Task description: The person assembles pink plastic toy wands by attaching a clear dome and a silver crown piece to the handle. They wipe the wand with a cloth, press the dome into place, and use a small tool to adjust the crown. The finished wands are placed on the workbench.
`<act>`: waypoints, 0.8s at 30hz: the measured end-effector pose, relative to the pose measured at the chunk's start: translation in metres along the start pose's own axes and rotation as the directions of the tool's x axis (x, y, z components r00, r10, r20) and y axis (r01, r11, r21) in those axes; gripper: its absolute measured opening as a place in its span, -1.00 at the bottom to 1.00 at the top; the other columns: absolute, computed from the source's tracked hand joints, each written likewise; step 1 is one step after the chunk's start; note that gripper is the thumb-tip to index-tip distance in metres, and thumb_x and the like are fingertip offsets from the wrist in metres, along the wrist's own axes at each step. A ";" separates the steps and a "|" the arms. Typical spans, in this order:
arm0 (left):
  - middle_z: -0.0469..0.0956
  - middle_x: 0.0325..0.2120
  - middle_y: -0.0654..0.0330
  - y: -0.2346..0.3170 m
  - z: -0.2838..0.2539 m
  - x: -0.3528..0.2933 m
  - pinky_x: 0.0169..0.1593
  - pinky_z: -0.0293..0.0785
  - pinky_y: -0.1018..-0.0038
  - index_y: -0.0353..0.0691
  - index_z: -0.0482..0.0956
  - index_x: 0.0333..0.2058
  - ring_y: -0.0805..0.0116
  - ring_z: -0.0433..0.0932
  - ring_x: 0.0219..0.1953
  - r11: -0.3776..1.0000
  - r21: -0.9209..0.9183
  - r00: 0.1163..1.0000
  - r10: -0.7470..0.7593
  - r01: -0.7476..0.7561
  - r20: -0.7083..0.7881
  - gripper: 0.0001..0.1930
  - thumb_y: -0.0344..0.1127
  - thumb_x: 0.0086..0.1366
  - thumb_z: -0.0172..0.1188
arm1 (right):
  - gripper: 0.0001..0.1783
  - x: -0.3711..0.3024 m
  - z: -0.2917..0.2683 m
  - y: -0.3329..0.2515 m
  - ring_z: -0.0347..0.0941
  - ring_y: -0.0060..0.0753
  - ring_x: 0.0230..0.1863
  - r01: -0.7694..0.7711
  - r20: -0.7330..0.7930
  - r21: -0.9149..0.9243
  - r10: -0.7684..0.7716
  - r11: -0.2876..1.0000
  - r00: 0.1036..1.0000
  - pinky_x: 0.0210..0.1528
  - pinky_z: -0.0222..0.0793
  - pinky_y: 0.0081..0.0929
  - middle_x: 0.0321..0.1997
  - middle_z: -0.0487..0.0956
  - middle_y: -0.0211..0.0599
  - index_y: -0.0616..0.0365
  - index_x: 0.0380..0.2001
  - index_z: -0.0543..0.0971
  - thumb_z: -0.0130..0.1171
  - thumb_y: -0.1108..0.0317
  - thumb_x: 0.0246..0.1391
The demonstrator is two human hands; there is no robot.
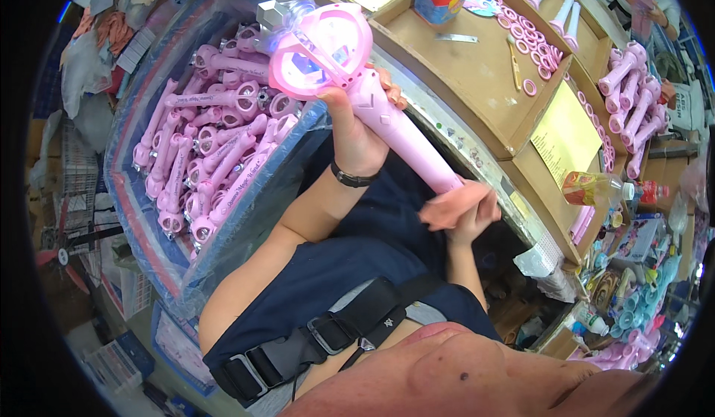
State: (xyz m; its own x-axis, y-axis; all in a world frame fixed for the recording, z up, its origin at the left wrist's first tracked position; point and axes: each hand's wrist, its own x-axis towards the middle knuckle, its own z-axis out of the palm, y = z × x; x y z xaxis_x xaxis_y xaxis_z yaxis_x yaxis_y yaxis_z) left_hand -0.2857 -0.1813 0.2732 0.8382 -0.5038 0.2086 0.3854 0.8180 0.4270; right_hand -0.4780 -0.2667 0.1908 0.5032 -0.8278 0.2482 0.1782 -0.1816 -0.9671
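Note:
My left hand (pixel 357 137), with a dark band on its wrist, is closed around the neck of a pink toy wand (pixel 402 140). The wand slants from upper left to lower right. Its round head has clear panels and glows white and violet, with a silvery faceted piece at the tip. At the wand's lower end, my right hand (pixel 474 217) is closed on a salmon-coloured cloth (pixel 447 207), which covers that end. Some of the right fingers are hidden behind the cloth.
A blue plastic-lined bin (pixel 173 286) on the left holds many pink wands (pixel 223 111). Cardboard trays (pixel 462 67) on the right hold pink rings (pixel 521 37), a yellow-handled tool (pixel 514 63) and yellow paper (pixel 566 130). Bottles (pixel 592 188) stand nearby; another person (pixel 655 7) is at upper right.

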 end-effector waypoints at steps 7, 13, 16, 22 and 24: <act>0.31 -0.42 0.21 0.011 -0.009 0.006 -0.39 0.28 0.56 -0.22 0.27 -0.08 0.44 0.31 -0.50 0.993 0.083 0.993 -0.092 0.086 0.069 -0.08 0.55 -0.13 0.04 | -0.42 -0.016 0.010 -0.005 0.40 -0.36 -0.69 -0.857 0.379 0.516 0.895 0.008 0.237 -0.76 0.28 -0.55 -0.52 0.50 -0.16 0.18 -0.20 0.45 -0.12 -0.19 0.13; 0.32 -0.43 0.22 0.005 -0.015 0.018 -0.33 0.31 0.49 -0.27 0.28 -0.03 0.39 0.34 -0.45 0.973 -0.133 0.954 -0.150 0.189 0.259 -0.02 0.58 -0.11 -0.05 | -0.52 -0.012 0.004 -0.003 0.45 -0.39 -0.51 -0.876 0.612 0.480 0.731 -0.039 0.303 -0.52 0.38 -0.51 -0.37 0.50 -0.21 0.19 -0.15 0.40 0.02 -0.04 0.14; 0.39 -0.51 0.22 0.000 -0.013 0.010 -0.32 0.39 0.43 -0.22 0.34 -0.10 0.37 0.41 -0.45 0.964 0.070 0.962 -0.246 0.255 -0.121 -0.02 0.65 -0.11 -0.21 | -0.59 -0.030 0.004 -0.004 0.48 -0.44 -0.26 -0.683 0.275 0.491 0.647 0.542 0.711 -0.22 0.44 -0.50 -0.20 0.49 -0.24 0.17 -0.07 0.37 0.09 0.12 0.14; 0.33 -0.65 0.24 -0.005 -0.020 0.007 -0.50 0.28 0.47 -0.18 0.40 -0.21 0.41 0.31 -0.64 0.958 -0.154 0.966 -0.252 0.241 -0.056 -0.06 0.68 -0.09 -0.30 | -0.70 -0.039 0.014 -0.004 0.38 -0.58 -0.21 -0.517 0.200 0.418 0.480 0.746 0.854 -0.20 0.31 -0.62 -0.16 0.43 -0.35 0.16 -0.11 0.38 0.10 0.30 0.12; 0.32 -0.67 0.25 -0.004 -0.023 0.009 -0.51 0.27 0.48 -0.18 0.40 -0.23 0.41 0.30 -0.66 0.954 -0.127 0.954 -0.285 0.272 -0.092 -0.06 0.68 -0.08 -0.31 | -0.75 -0.034 0.013 -0.009 0.39 -0.62 -0.22 -0.799 0.221 0.455 0.819 0.393 0.529 -0.24 0.32 -0.64 -0.16 0.44 -0.37 0.14 -0.15 0.40 0.09 0.32 0.11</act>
State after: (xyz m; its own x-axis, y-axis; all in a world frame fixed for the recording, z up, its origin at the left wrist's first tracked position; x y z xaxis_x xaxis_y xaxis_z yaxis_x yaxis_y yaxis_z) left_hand -0.2705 -0.1826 0.2530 0.7258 -0.6879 -0.0037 0.6448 0.6784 0.3522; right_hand -0.4858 -0.2302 0.1920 0.5993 -0.4694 -0.6485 0.0523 0.8313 -0.5533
